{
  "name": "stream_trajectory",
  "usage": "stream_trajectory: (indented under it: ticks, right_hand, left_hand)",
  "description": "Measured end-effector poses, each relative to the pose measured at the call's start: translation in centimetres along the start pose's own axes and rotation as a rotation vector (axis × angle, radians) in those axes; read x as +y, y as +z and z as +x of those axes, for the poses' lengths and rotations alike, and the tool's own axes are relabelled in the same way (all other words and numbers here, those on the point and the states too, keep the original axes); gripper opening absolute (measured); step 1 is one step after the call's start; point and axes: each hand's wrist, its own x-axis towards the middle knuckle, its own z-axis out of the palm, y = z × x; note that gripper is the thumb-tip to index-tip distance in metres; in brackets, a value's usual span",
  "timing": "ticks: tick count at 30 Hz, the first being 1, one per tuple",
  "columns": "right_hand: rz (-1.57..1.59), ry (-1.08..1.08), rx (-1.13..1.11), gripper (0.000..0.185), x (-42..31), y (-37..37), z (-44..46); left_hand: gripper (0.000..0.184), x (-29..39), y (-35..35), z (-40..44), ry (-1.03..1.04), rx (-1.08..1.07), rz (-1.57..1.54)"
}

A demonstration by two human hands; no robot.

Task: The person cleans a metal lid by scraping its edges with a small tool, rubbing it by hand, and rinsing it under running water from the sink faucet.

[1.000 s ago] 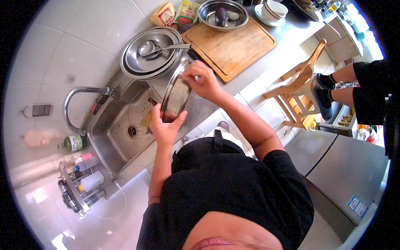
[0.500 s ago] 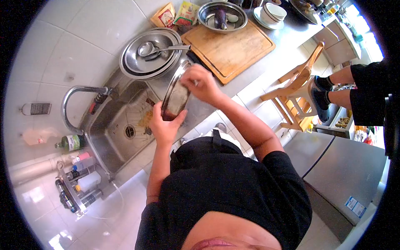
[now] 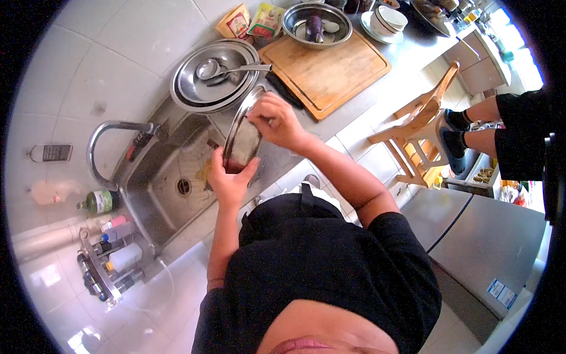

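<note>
My left hand (image 3: pixel 229 186) grips the lower edge of a round stainless-steel basin (image 3: pixel 249 147), held up on edge between the sink and the counter. The basin's brownish, stained flat side is turned toward me and its shiny rim is to the left. Curled fingers of my right hand (image 3: pixel 277 120) press against the basin's upper part; whether they hold something small cannot be made out. Just beyond stand nested metal bowls (image 3: pixel 187 97) with a ladle (image 3: pixel 209 69) lying across them. Below and left is the steel sink (image 3: pixel 168 206), with yellowish scraps near its drain.
A wooden cutting board (image 3: pixel 333 74) lies on the counter, with a black-handled item beside it. Behind are a metal bowl (image 3: pixel 293 29) holding an eggplant (image 3: pixel 314 29), and stacked white bowls (image 3: pixel 390 19). A curved faucet (image 3: pixel 94 153) overhangs the sink. Another person's legs (image 3: pixel 480 138) show near a wooden chair (image 3: pixel 433 106).
My right hand has shifted slightly left and down along the basin. The basin has tilted a little and moved slightly left, with my left hand still on it.
</note>
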Motion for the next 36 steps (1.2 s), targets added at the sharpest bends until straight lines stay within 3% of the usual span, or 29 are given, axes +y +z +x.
stream_trajectory:
  ticks: [3,7,10,11,14,16,20,21,24,25,26,28,31,34,36]
  right_hand:
    - [-0.071,0.121,0.061,0.011,2.3,-0.4,1.0]
    - [0.078,-0.117,-0.111,0.011,0.1,0.3,0.6]
    - [0.077,0.159,-0.081,0.01,1.4,0.0,0.4]
    - [0.051,0.166,0.01,0.01,3.0,-0.2,0.9]
    - [0.171,0.335,0.005,0.006,2.4,-0.1,0.7]
    - [0.176,0.166,-0.208,0.006,0.6,-0.7,1.2]
    - [0.145,0.451,-0.055,0.004,2.7,-1.0,1.4]
    - [0.122,0.228,-0.036,0.005,2.3,-0.9,1.4]
    - [0.157,0.031,-0.251,0.007,-0.5,-0.5,1.1]
    - [0.204,0.084,-0.206,0.008,0.1,-0.5,1.0]
    - [0.286,0.339,-0.149,0.008,0.2,-0.6,1.0]
    - [0.086,0.15,-0.106,0.009,1.1,-1.0,1.6]
    - [0.154,-0.05,-0.218,0.008,-1.5,-0.3,1.0]
    - [-0.024,0.044,-0.072,0.009,1.2,-1.0,1.4]
    - [0.001,-0.009,-0.069,0.009,0.8,-0.3,0.7]
  left_hand:
    - [0.063,0.1,-0.2,0.1,-0.066,-0.045,0.022]
    - [0.063,0.1,0.0,-0.1,-0.138,-0.023,-0.069]
    - [0.062,-0.9,-0.4,0.2,-0.078,-0.027,0.016]
    - [0.062,-0.4,-0.4,0.2,-0.099,-0.019,-0.004]
    - [0.06,-0.5,-0.1,0.2,-0.09,0.0,-0.035]
    - [0.06,-0.4,-0.3,0.2,-0.085,-0.016,-0.015]
    - [0.059,-0.2,-0.5,0.3,-0.093,-0.049,0.006]
    - [0.059,-0.2,-0.4,0.4,-0.089,-0.044,-0.006]
    - [0.059,0.3,-0.5,0.3,-0.089,-0.051,-0.002]
    - [0.06,0.2,-0.5,0.2,-0.098,-0.043,-0.01]
    - [0.06,0.2,-0.4,0.3,-0.103,-0.029,-0.022]
    - [0.06,0.0,0.0,0.6,-0.065,-0.015,-0.017]
    - [0.061,-0.5,-0.2,0.5,-0.007,-0.028,0.022]
    - [0.063,-0.3,-0.2,0.5,-0.028,-0.038,0.027]
    - [0.064,-0.4,-0.2,0.5,-0.042,-0.053,0.056]
